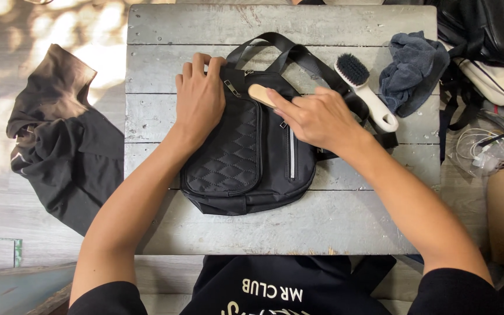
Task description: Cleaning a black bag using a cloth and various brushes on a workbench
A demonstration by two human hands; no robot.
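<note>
Black quilted bag (246, 157) lies flat at the centre of the grey wooden table (164, 70), directly beneath both hands. Left hand (198, 99) rests palm-down, fingers together, pressing the bag's upper left corner beside the strap (281, 49). Right hand (316, 116) grips a small wooden-backed brush (260, 93) against the bag's top edge; a white-handled brush (366, 90) and a dark cloth (412, 70) lie near, to the right.
</note>
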